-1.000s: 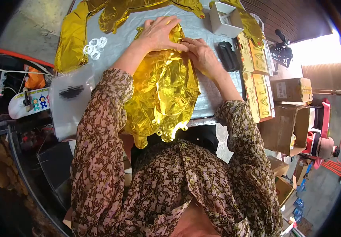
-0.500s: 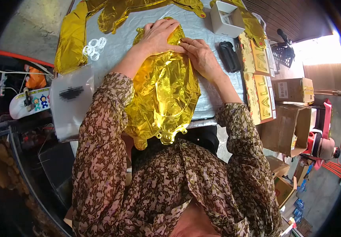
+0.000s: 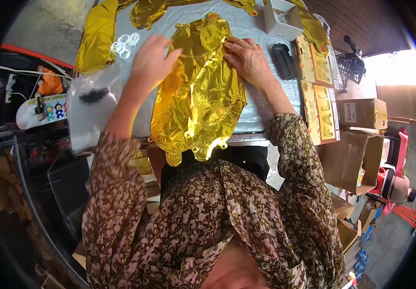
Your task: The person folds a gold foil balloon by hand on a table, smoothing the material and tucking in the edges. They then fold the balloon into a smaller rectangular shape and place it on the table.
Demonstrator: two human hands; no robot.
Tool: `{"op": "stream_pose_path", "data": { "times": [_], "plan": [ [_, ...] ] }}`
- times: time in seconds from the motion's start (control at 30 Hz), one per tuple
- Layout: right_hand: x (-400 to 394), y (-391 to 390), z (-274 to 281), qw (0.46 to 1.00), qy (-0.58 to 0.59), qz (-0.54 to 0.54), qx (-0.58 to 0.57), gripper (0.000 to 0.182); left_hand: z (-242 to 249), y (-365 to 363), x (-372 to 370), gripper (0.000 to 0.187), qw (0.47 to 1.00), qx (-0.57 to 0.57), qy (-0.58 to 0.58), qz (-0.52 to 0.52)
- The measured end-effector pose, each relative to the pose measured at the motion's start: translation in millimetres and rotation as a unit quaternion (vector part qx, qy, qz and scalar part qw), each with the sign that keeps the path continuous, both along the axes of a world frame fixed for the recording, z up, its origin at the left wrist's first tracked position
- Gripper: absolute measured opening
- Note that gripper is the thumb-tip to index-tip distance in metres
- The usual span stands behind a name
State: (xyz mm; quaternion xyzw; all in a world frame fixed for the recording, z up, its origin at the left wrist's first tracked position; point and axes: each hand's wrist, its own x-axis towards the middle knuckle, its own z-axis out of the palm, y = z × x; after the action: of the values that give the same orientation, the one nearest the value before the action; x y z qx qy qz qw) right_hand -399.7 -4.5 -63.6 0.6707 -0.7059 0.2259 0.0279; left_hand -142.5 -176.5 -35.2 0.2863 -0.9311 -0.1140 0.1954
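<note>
A shiny gold foil piece lies folded on the grey-covered table, its lower end hanging over the front edge. My right hand rests at its upper right side, with thumb and fingers pinching the foil's edge. Off the foil's left side is my left hand, blurred by motion, fingers apart and holding nothing. White rings lie in a small heap just beyond my left hand. A clear plastic bag with a dark print is on the table's left side.
More gold foil lies at the left and far edges. A white box and a black tray stand at the right, beside "FALL" cards. Cardboard boxes are stacked right of the table.
My left hand has lifted off the foil and moved left. The foil's upper part, covered by that hand before, now shows. My right hand stays at the foil's edge.
</note>
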Motion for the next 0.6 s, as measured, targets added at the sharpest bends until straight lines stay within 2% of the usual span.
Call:
{"op": "stream_pose_path", "data": {
  "times": [0.07, 0.1, 0.17, 0.27, 0.43, 0.5, 0.53, 0.6],
  "plan": [
    [-0.7, 0.0, 0.8, 1.000, 0.012, -0.002, 0.004, 0.039, 14.0, 28.6, 43.4, 0.046, 0.990, 0.051, -0.080, 0.100],
    [-0.7, -0.2, 1.1, 1.000, 0.026, -0.004, 0.009, 0.039, 16.3, 41.9, 55.4, 0.046, 0.990, 0.051, -0.081, 0.104],
    [-1.0, -0.1, -0.5, 0.999, 0.044, -0.001, 0.001, 0.039, 19.7, 60.7, 74.1, 0.061, 0.968, 0.147, -0.142, 0.143],
    [0.7, -1.2, 2.5, 0.997, 0.073, -0.024, 0.015, 0.039, 27.9, 80.2, 74.9, 0.063, 0.962, 0.167, -0.166, 0.138],
    [2.5, 0.9, 5.0, 0.996, 0.089, -0.022, 0.004, 0.038, 10.6, 84.0, 72.0, 0.060, 0.966, 0.144, -0.173, 0.123],
    [4.3, 1.3, 3.5, 0.995, 0.095, -0.027, 0.003, 0.038, -9.2, 84.7, 75.1, 0.053, 0.990, 0.109, -0.018, 0.090],
    [5.1, 1.2, 1.7, 0.994, 0.100, -0.032, -0.003, 0.037, -13.8, 86.4, 75.2, 0.053, 0.990, 0.109, -0.017, 0.090],
    [6.2, 2.0, 0.4, 0.994, 0.107, -0.037, -0.009, 0.037, -15.7, 93.3, 70.4, 0.044, 0.990, 0.076, 0.080, 0.090]
  ]
}}
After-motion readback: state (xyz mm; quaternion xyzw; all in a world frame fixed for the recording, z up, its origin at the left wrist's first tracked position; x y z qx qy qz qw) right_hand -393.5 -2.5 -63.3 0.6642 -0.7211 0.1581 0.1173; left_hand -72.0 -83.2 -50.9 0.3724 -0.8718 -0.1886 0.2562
